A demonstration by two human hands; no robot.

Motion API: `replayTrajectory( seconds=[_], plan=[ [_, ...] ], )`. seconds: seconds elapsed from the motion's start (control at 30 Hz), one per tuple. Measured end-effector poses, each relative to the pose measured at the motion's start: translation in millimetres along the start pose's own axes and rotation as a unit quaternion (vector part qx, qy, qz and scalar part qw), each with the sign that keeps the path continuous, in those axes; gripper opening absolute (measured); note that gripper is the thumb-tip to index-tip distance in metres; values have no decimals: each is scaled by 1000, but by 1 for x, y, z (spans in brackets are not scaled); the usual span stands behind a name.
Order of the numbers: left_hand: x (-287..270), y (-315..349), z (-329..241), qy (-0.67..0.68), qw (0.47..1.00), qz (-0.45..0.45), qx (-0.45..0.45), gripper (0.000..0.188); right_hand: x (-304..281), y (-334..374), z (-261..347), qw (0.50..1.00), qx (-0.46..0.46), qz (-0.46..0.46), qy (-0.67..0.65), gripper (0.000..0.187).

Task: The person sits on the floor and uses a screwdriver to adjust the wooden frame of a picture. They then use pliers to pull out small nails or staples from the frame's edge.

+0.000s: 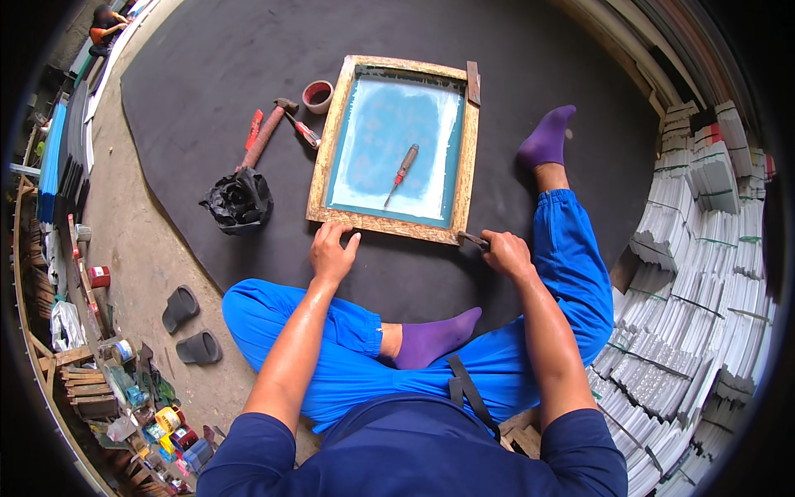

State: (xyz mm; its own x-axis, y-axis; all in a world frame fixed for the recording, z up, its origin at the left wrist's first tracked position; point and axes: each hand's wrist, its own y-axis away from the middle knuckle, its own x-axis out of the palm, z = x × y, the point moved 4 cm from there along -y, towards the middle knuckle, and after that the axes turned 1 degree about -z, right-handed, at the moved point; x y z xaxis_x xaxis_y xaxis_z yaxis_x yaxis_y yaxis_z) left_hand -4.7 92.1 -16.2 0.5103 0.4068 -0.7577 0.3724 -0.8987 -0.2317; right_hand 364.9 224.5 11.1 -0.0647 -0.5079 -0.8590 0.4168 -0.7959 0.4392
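A wooden-framed printing screen with blue-green mesh and a whitish border inside lies flat before me. My left hand has its fingers bent over the near rail, close to the left corner, with the thumb apart. A dark pair of pliers is gripped in my right hand, its jaws against the near right corner of the frame. On the mesh rests a screwdriver with a dark and red handle. A flat brown metal or wooden piece sits at the far right corner.
Left of the frame lie a tape roll, a hammer, a red-handled tool and a crumpled black plastic bag. Strapped paper stacks line the right side. Slippers and paint containers are at left; a person sits far off.
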Motion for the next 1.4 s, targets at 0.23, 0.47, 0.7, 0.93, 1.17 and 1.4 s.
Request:
replayTrajectory(
  seconds=[0.23,0.47,0.7,0.93,1.17,1.4],
  plan=[
    [7,1,-2,19,1000,7,18,22,12,-5,-10,999,10,10,-30,27],
    [10,0,4,54,998,7,-15,22,14,-15,-19,996,-9,45,-72,36],
    [6,11,-4,52,998,21,10,27,47,-12,-31,884,40,86,-457,14],
    [2,24,-60,141,971,136,139,31,42,31,67,967,-83,46,-238,23],
    [26,49,-55,105,960,190,175,12,64,47,113,935,-64,193,-289,25],
    [28,42,-30,78,981,170,59,15,76,47,79,939,4,171,-297,43]
  ],
)
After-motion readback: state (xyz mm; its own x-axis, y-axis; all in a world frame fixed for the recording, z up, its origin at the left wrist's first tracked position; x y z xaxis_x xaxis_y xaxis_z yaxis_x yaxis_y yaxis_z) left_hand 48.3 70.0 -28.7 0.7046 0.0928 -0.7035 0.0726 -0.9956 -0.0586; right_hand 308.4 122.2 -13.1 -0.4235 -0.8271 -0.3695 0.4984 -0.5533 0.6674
